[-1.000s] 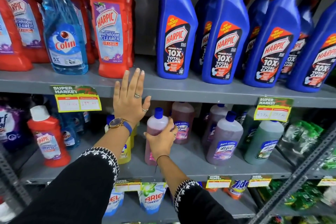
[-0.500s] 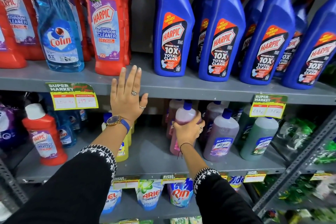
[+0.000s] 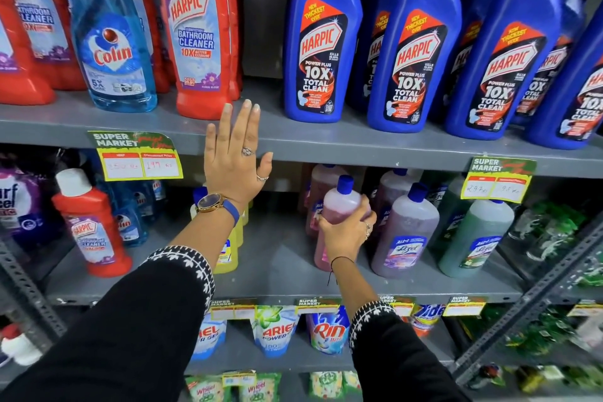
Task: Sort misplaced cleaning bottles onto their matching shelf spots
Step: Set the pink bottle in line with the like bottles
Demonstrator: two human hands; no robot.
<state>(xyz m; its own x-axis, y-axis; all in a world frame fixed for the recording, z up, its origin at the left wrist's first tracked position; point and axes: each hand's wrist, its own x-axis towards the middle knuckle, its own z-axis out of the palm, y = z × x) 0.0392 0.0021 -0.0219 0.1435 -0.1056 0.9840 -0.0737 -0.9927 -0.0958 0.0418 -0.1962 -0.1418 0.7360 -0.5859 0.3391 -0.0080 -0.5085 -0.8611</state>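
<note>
Both arms outstretched: right hand [image 3: 344, 232] grips pink bottle [image 3: 339, 206]; left hand [image 3: 233, 160] flat.

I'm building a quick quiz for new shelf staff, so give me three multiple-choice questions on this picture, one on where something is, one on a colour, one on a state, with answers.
1. Where does the clear blue Colin spray bottle stand?
A. top shelf, among the red Harpic bathroom cleaner bottles
B. middle shelf, beside the green bottle
C. bottom shelf, with the pouches

2. What colour is the cap of the pink translucent plastic bottle under the right hand?
A. white
B. blue
C. orange

3. What is the left hand doing?
A. gripping a red bottle
B. pinching a price tag
C. open, fingers spread, holding nothing

Answers:
1 A: it sits on the top shelf with red bottles on both sides.
2 B: a blue cap shows above the fingers.
3 C: the palm lies flat over the grey metal shelf edge.
</note>
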